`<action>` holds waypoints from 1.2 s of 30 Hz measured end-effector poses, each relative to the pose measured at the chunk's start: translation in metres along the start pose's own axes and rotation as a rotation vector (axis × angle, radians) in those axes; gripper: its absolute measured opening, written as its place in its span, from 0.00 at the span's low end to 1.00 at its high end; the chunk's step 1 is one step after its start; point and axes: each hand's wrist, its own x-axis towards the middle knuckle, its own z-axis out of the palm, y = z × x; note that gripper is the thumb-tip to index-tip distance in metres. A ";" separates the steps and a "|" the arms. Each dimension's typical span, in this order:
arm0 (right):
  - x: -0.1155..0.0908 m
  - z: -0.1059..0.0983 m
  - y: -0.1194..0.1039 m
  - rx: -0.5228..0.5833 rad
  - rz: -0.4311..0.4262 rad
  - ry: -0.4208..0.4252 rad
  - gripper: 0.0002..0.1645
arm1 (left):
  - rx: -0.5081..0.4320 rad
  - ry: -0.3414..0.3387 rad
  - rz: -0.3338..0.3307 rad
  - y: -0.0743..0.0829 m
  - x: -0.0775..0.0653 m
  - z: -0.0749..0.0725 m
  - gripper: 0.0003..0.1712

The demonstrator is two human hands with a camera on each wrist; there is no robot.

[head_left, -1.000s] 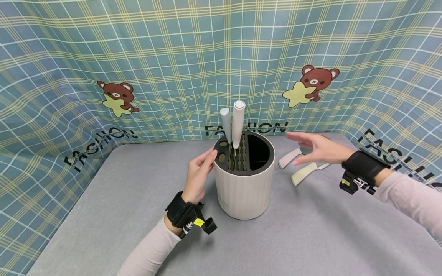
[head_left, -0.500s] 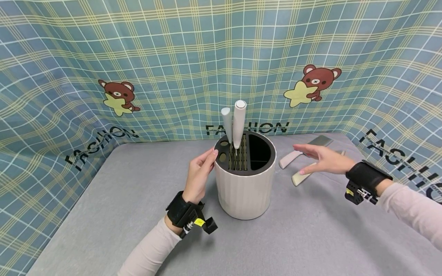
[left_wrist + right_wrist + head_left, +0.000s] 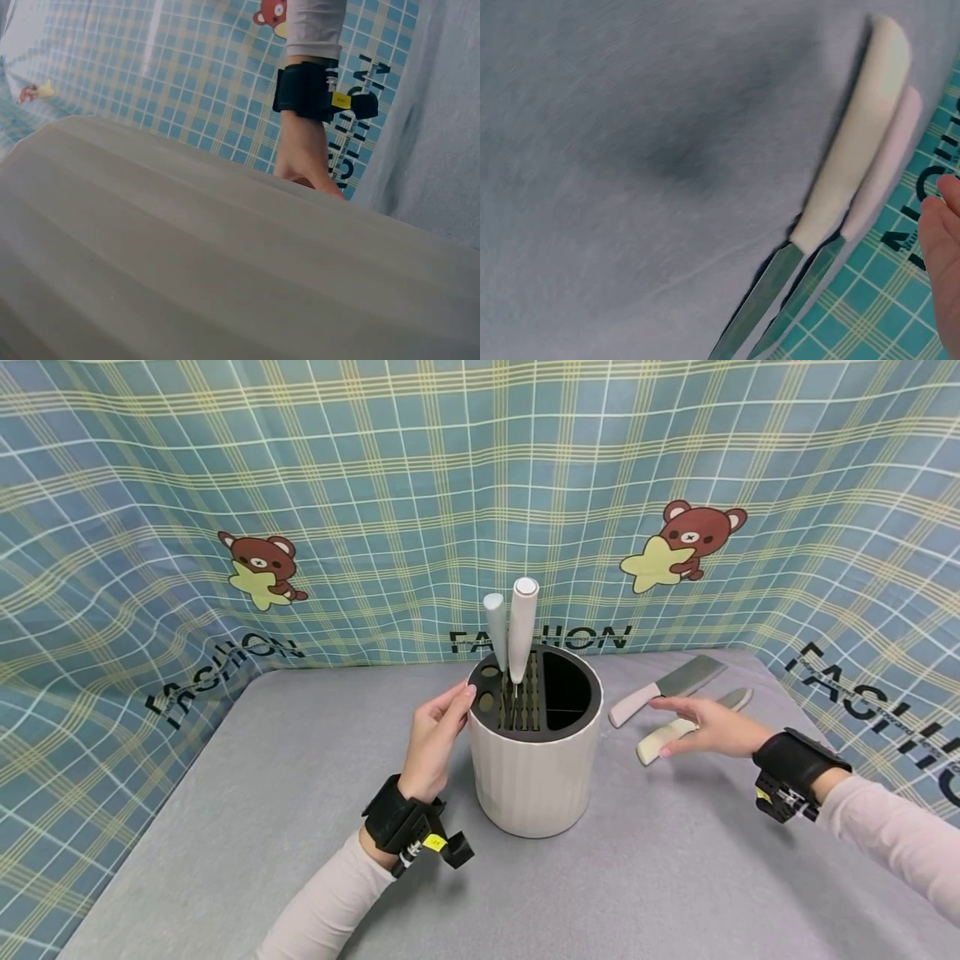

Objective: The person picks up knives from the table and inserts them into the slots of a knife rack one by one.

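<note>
A white ribbed knife holder [image 3: 532, 789] with a black slotted top stands mid-table, two white-handled utensils [image 3: 522, 631] upright in it. My left hand [image 3: 432, 735] holds its left side, thumb at the rim; in the left wrist view the holder's wall [image 3: 187, 255] hides the fingers. To the right, a knife with a cream handle [image 3: 660, 742] lies on the table. My right hand [image 3: 708, 727] is over it, thumb and fingers spread to either side of the handle in the head view. The right wrist view shows the fingers [image 3: 941, 240] apart from the cream handle [image 3: 855, 135].
A cleaver with a pale pink handle [image 3: 633, 703] lies just behind the cream-handled knife, its broad blade [image 3: 693, 675] pointing to the back right. The grey tabletop [image 3: 322, 777] meets a checked curtain [image 3: 375, 527] at the back and sides.
My right hand has come down and toward me, from over the pink-handled cleaver to over the cream-handled knife, uncovering the cleaver's blade. The left hand stays on the holder.
</note>
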 end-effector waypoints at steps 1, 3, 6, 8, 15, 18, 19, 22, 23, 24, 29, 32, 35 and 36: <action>0.000 0.001 0.001 -0.027 -0.007 0.005 0.45 | 0.000 -0.001 0.000 0.000 0.000 0.000 0.28; 0.000 0.002 0.005 -0.099 -0.037 0.018 0.44 | -0.001 -0.001 0.000 0.000 0.000 0.000 0.29; 0.000 0.004 0.010 -0.215 -0.089 0.041 0.41 | -0.002 0.002 0.000 -0.001 0.000 0.000 0.29; 0.001 0.004 0.011 -0.268 -0.106 0.043 0.40 | -0.003 0.001 0.000 0.000 0.000 0.000 0.29; 0.003 0.006 0.013 -0.404 -0.116 0.012 0.34 | -0.004 -0.006 0.003 -0.001 0.000 0.000 0.29; 0.003 0.007 0.013 -0.453 -0.145 0.012 0.32 | -0.002 -0.004 0.003 -0.001 0.000 0.000 0.29; 0.004 0.008 0.013 -0.467 -0.157 0.014 0.31 | -0.002 -0.003 0.003 -0.001 0.001 0.000 0.29; 0.004 0.009 0.014 -0.512 -0.184 0.018 0.29 | 0.000 0.000 0.002 -0.001 0.001 0.000 0.29; 0.005 0.009 0.015 -0.533 -0.189 0.021 0.29 | -0.001 0.000 0.003 -0.001 0.001 0.000 0.29; 0.005 0.009 0.015 -0.548 -0.186 0.020 0.29 | -0.002 0.000 0.003 -0.001 0.001 0.000 0.29; 0.007 0.011 0.018 -0.610 -0.171 0.003 0.28 | -0.006 -0.006 0.003 -0.001 0.001 0.000 0.29; 0.008 0.011 0.020 -0.621 -0.175 -0.012 0.27 | -0.006 -0.008 0.001 -0.001 0.001 -0.001 0.28; 0.008 0.012 0.022 -0.631 -0.179 -0.016 0.26 | -0.004 -0.008 -0.003 -0.001 0.001 -0.001 0.28; 0.009 0.012 0.022 -0.633 -0.176 -0.018 0.26 | -0.004 -0.008 -0.002 -0.001 0.001 -0.001 0.28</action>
